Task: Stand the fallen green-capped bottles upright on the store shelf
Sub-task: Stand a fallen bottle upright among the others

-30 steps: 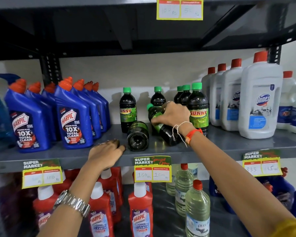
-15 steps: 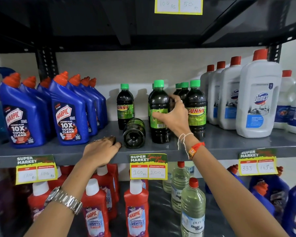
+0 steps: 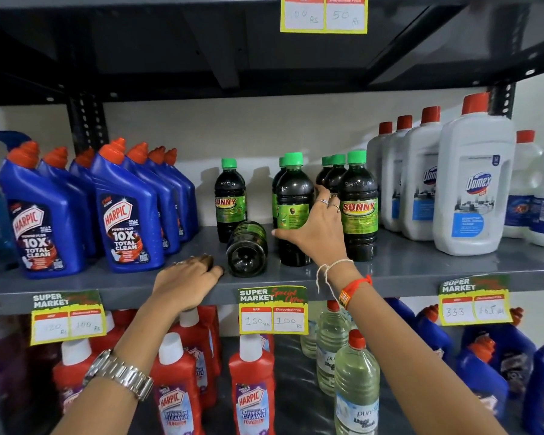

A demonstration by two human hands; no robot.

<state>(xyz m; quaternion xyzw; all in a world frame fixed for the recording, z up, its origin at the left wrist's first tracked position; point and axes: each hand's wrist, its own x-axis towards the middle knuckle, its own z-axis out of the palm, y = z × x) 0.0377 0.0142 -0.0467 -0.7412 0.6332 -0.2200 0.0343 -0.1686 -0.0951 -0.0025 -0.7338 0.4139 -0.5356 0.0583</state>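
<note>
Green-capped bottles: dark "SUNNY" bottles on the grey shelf [image 3: 421, 268], between the blue Harpic bottles [image 3: 126, 215] on the left and the white Domex bottles [image 3: 474, 196] on the right.
Standing group: one bottle alone at the back left [image 3: 230, 199]; a cluster by the Domex row, with the labelled front bottle [image 3: 358, 208] nearest the shelf edge.
Held bottle: upright [image 3: 292, 196], base on the shelf, just left of the cluster, another green cap showing close behind it.
Fallen bottle: on its side [image 3: 247, 249], base turned toward the camera, neck pointing to the back, lying between the two hands and just left of the held bottle.
Right arm: reaches up from the lower right, with an orange band [image 3: 350, 291] and white thread at the wrist.
Right hand: [image 3: 314, 227] wrapped round the held bottle's lower half, thumb across the front under the label, ringed fingers curled behind its right side.
Left arm: comes up from the lower left, wearing a metal watch [image 3: 120, 373].
Left hand: [image 3: 186, 281] palm down on the front lip of the shelf, fingers together and flat, their tips just beside the fallen bottle's base; whether they touch it is unclear.
</note>
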